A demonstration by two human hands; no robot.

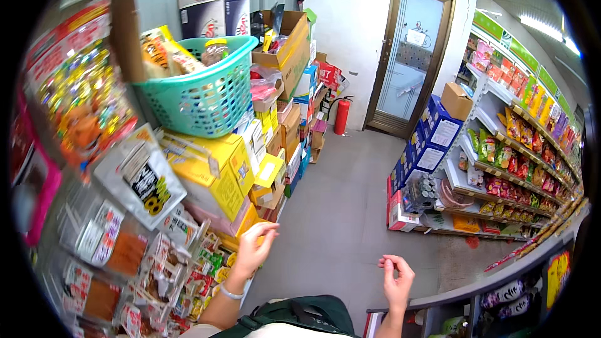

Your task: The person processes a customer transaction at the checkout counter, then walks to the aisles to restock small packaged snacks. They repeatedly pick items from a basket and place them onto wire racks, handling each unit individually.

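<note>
My left hand point(256, 248) is raised with its fingers loosely bent and holds nothing. A pale bangle point(231, 292) circles that wrist. The hand is nearest to a stack of cartons, topped by a yellow cardboard box point(211, 178), and to hanging snack packets point(202, 272). Over the grey floor on the other side, my right hand point(398, 276) has curled fingers with a gap at the thumb and nothing in it. Between the hands, a dark green bag or apron point(310, 314) lies across my front.
A turquoise plastic basket point(202, 98) of goods sits on the cartons at left. Ahead are a fire extinguisher point(343, 116) and a glass-panelled door point(408, 56). Blue cartons point(429, 136) stand beside snack shelves point(512, 150) at right. A grey floor aisle point(328, 197) runs between.
</note>
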